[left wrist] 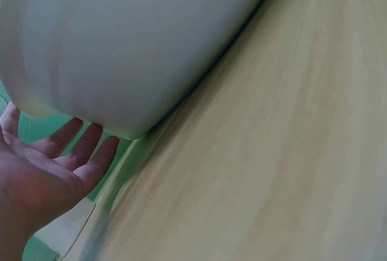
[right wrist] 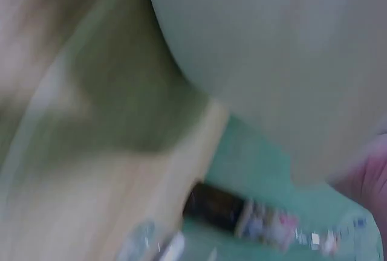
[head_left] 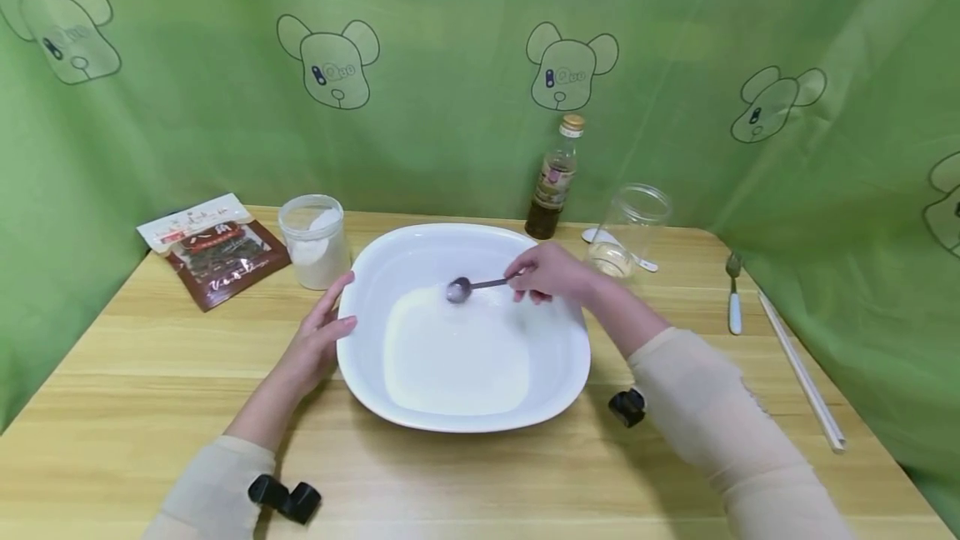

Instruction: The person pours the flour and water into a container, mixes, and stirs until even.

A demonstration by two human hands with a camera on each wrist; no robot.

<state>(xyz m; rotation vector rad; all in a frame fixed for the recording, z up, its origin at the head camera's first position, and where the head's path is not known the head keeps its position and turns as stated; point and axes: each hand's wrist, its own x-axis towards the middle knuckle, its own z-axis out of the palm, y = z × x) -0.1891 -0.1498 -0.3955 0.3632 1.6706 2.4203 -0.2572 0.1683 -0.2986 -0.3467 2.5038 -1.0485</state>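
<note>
A white basin (head_left: pixel 465 419) with a pale, whitish layer in its bottom sits on the table. My right hand (head_left: pixel 553 272) pinches the handle of a small dark metal spoon (head_left: pixel 459 290), whose bowl is inside the basin near the far edge of the pale layer. In the right wrist view that hand is mostly hidden behind the basin wall. At the basin's left side is my left hand (head_left: pixel 322 340). Its fairly straight fingers (left wrist: pixel 84 146) touch the outer wall, with the thumb up by the rim.
Left of the basin stand a jar of white powder (head_left: pixel 315 252) and a brown packet (head_left: pixel 217 252). Behind it is a dark sauce bottle (head_left: pixel 553 182). To the right are a glass jar (head_left: pixel 633 227), a white spoon (head_left: pixel 600 236), a fork (head_left: pixel 734 294) and chopsticks (head_left: pixel 802 373). A green curtain hangs around.
</note>
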